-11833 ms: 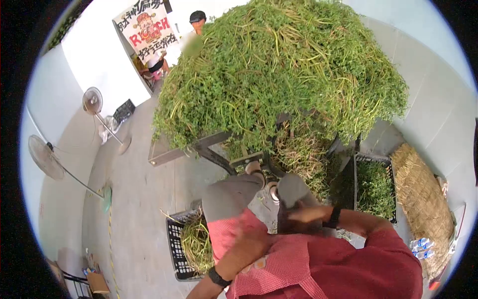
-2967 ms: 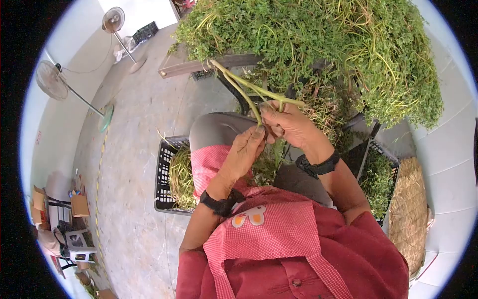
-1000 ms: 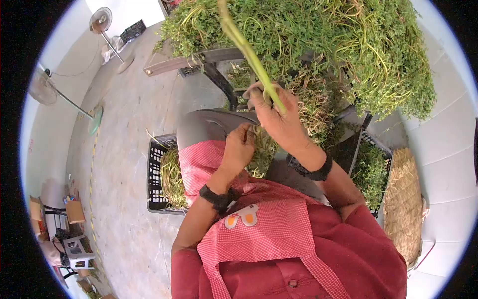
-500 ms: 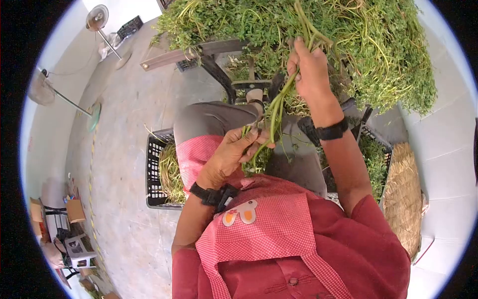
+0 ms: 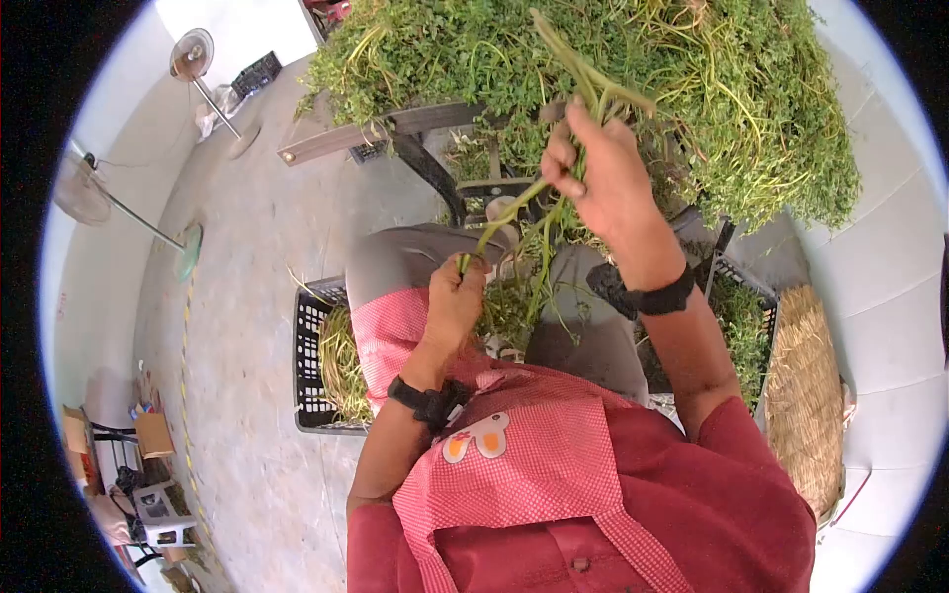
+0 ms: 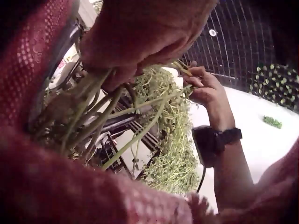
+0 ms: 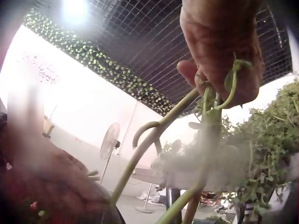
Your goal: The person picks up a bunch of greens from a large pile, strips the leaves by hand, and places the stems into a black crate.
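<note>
In the head view my right hand (image 5: 613, 183) grips a bunch of branching green plant stems (image 5: 568, 51), raised in front of the heap of leafy plants (image 5: 425, 64). Lower and to the left, over the lap, my left hand (image 5: 455, 308) pinches the end of one stem that slants down from the bunch. Thinner leafy shoots (image 5: 542, 272) dangle between the hands. The right wrist view has a thick forked stem (image 7: 152, 137) running from the right hand (image 7: 224, 51) to the left hand (image 7: 51, 175). Several stems (image 6: 135, 140) hang below my left hand (image 6: 145, 35) in the left wrist view.
The heap lies on a table with a wooden edge (image 5: 341, 141). A black crate (image 5: 311, 361) of stems stands by the left knee, another crate (image 5: 769, 318) of greens at the right. Beside that is a straw bundle (image 5: 803, 395). Two stand fans (image 5: 191, 54) are at the left.
Over the last second the right hand has risen from near the lap towards the heap with the stems. The left hand, just now lower on the bunch, has shifted left and pinches one stem.
</note>
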Tool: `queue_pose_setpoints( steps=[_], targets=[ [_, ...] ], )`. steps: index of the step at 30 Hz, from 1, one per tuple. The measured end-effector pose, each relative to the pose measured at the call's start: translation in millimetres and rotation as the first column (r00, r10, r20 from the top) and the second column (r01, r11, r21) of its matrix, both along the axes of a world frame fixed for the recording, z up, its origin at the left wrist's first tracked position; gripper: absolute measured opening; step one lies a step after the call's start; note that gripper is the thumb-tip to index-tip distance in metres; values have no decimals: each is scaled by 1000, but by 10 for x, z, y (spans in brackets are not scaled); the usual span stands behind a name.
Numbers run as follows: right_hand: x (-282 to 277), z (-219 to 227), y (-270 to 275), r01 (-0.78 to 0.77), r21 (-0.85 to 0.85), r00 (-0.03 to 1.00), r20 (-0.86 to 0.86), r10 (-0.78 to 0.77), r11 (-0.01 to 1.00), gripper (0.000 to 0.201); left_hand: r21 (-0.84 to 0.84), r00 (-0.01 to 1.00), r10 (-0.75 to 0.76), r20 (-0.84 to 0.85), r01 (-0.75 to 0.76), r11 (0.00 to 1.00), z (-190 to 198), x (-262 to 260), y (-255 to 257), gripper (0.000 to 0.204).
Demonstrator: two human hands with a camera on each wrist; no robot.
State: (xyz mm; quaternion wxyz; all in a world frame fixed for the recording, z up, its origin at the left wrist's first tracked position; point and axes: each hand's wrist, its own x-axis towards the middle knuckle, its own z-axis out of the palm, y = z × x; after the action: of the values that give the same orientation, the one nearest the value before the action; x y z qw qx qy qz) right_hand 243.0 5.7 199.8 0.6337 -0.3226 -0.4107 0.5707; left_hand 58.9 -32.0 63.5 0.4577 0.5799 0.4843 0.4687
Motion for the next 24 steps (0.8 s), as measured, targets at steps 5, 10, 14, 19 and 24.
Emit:
queue_pose_setpoints(
  steps=[5,10,14,19,24],
  targets=[
    [-148,-69,-196,-79,23,997,9,79,997,27,-453,895,244,374,-53,890,246,-12,104,15],
    [-207,-134,-320,-85,79,995,-45,89,993,25,-530,757,377,534,-48,847,355,-91,200,13],
    [-160,-125,-284,-111,126,984,-129,127,986,29,-338,601,218,769,92,937,470,-224,221,16],
    [189,10,-12,55,88,959,-282,-28,995,33,-182,722,-45,690,233,955,536,-214,-31,17],
    [355,109,109,52,190,965,-262,-1,980,33,-173,719,-243,652,453,875,621,-155,-101,23]
  ],
)
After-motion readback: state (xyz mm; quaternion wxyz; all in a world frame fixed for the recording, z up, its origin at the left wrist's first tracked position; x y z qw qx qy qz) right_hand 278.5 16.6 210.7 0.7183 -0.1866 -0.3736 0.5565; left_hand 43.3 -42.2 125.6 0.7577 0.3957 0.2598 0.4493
